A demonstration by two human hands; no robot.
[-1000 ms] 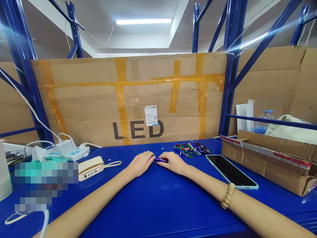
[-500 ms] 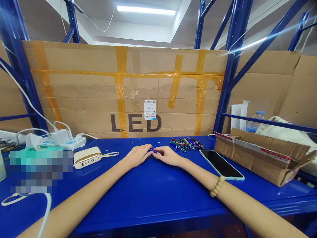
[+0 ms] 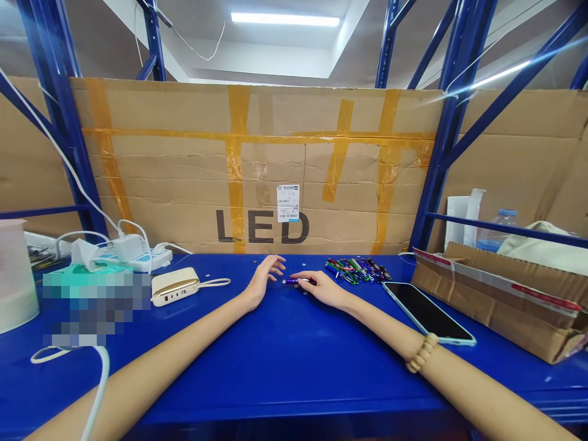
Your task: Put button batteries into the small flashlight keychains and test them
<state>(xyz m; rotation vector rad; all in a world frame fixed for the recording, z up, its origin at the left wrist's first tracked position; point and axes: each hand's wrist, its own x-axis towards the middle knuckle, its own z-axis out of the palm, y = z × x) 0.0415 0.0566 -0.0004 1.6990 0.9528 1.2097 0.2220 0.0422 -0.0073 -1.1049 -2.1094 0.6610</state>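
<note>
Head view: the right hand (image 3: pixel 324 290) is closed on one end of a purple pen (image 3: pixel 296 281), which lies level with its tip pointing left, near the far edge of the bench (image 3: pixel 294 380). The left hand (image 3: pixel 264 277) is open, fingers spread and arched, just beside the pen's tip but apart from it. So far, only this one pen sits apart from the heap of pens (image 3: pixel 356 271), which lies to the right along the far edge with many still bunched together. Room is tight at that edge, where a cardboard sheet (image 3: pixel 184 165) stands behind. A phone (image 3: pixel 427 312) and an open box (image 3: pixel 496 300) crowd the right end, and a power bank (image 3: pixel 174 286) sits left of the hands. The widest room lies toward the near edge.
</note>
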